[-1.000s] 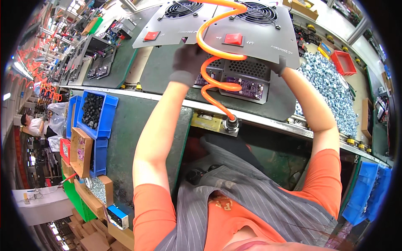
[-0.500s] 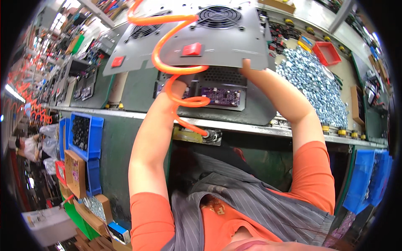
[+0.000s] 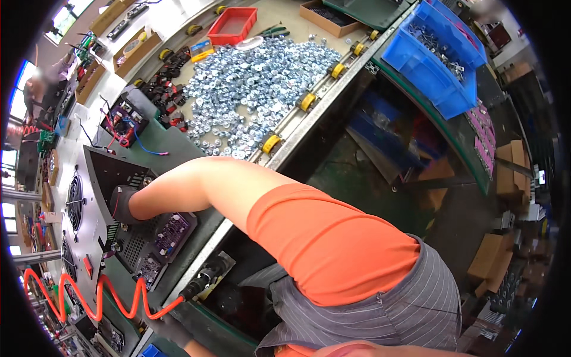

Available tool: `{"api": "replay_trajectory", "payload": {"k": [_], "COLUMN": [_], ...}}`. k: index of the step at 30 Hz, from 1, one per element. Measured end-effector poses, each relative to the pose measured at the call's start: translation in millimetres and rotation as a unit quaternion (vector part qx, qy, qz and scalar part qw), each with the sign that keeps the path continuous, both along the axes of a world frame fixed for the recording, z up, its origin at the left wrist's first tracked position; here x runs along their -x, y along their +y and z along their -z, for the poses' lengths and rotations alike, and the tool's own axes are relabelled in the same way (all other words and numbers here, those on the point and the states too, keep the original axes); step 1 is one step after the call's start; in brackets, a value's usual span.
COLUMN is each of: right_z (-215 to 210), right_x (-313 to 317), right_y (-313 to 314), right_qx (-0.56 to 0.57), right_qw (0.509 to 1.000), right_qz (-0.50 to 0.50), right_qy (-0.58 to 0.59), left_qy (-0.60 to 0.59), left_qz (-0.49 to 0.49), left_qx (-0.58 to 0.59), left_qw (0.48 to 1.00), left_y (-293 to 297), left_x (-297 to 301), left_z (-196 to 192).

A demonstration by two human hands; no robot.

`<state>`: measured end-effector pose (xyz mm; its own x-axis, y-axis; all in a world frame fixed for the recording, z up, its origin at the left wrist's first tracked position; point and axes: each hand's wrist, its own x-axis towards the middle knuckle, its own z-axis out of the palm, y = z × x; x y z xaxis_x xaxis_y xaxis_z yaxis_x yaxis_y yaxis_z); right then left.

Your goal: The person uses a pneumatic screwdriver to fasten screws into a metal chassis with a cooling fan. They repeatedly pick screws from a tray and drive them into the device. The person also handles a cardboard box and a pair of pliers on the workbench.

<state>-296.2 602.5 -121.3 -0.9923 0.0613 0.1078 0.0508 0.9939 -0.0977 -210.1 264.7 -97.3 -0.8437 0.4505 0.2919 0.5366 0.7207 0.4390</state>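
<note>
A grey metal case with round fans and a red switch stands tilted on the bench. My right hand, in a dark glove, reaches into its open side; the fingers are hidden. Purple circuit boards lie beside the perforated plate under that wrist. My left hand, also gloved, is low at the near edge, by an orange coiled hose. Whether its fingers touch the hose cannot be made out. The hose runs to a black air tool fitting at the bench edge.
A large heap of silvery washer-like parts covers the bench beyond my right arm, near a red tray and green-handled pliers. Blue bins hang at the right. A wired red-and-black part sits behind the case.
The view has swung to the right. My left hand has come away from the case and down beside the hose. My right hand is still at the case, now reaching inside.
</note>
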Motion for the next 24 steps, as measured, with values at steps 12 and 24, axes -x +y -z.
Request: {"api": "replay_trajectory", "payload": {"k": [12, 24], "right_z": [-38.2, -14.5], "right_x": [-34.7, -20.3], "right_y": [-16.4, -11.0], "right_qx": [-0.043, -0.016], "right_qw": [0.998, 0.998], "right_qz": [-0.004, 0.052], "right_qy": [-0.034, -0.045], "left_qy": [0.069, 0.050], "left_qz": [-0.073, -0.067], "left_qx": [0.092, -0.092], "left_qw": [0.991, 0.992], "left_y": [-118.7, -147.4], "left_x": [-49.5, -169.8], "left_z": [38.9, 21.7]}}
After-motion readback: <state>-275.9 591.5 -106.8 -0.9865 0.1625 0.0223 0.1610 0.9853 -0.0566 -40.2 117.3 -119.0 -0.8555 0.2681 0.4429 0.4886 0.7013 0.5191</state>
